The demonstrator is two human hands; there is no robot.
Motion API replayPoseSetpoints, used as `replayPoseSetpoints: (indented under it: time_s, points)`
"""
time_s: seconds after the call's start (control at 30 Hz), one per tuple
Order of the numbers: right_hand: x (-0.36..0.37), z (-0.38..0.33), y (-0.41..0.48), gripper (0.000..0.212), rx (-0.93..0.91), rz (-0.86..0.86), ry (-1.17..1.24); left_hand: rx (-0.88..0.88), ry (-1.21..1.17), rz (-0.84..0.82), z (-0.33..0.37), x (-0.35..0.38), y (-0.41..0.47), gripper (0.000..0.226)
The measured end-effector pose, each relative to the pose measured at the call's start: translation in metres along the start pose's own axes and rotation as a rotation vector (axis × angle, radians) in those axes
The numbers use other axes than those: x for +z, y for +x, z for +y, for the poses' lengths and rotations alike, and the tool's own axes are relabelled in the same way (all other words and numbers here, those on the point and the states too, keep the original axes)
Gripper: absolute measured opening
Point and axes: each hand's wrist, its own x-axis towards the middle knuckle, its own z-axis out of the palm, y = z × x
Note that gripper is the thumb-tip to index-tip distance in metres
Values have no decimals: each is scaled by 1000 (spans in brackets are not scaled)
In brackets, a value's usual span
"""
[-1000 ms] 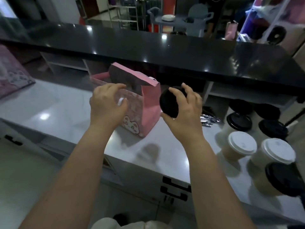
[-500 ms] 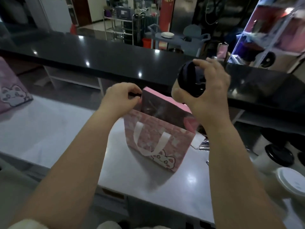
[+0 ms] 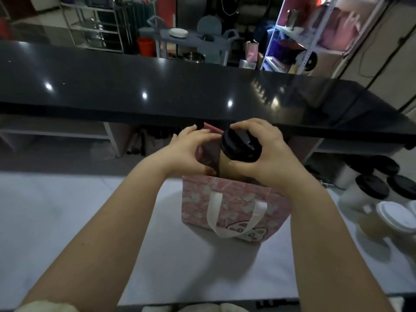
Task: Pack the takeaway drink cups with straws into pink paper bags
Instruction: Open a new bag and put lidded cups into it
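Bag, paper, pink (image 3: 234,206): one, upright on the white counter (image 3: 90,210), mouth open upward, white ribbon handle (image 3: 212,212) hanging down its near face over a cartoon animal print.

Cup, takeaway, brown wall, black lid (image 3: 240,146): one, upright, its lower part inside the bag's mouth, its lid and upper wall standing above the bag's rim.

Right hand (image 3: 270,158): above the bag, fingers curled round the lid, thumb pressed on the brown wall just under it.

Left hand (image 3: 186,152): at the bag's left side, fingers reaching to its far rim, thumb spread toward the cup; whether it pinches the rim cannot be told.

Cups, black-lidded (image 3: 371,186): several, right of the bag.

Cup, white-lidded (image 3: 396,216): right of the bag, nearer than the black-lidded ones.

Counter, black, glossy (image 3: 157,91): behind the bag, higher.
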Motion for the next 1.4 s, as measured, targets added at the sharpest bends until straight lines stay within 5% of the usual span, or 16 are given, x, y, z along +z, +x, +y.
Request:
replayPoseSetpoints:
  time_s: [0.27, 0.47, 0.6, 0.8, 1.4]
  points:
    - [23, 8, -14, 70, 227, -350, -247, 37, 84, -159, -6, 13, -2, 131]
    - [40, 30, -16, 84, 466, -484, -568, 119, 104, -200, 4, 26, -24, 141]
    - [57, 33, -2, 80, 403, -458, -466, 132, 122, -195, 8, 29, -31, 144]
    - [83, 34, 0, 104, 306, -299, -110, 121, 51, -169, -1, 25, -45, 144]
    - [133, 52, -29, 84, 161, -568, -588, 82, 131, -16, -8, 34, -53, 138]
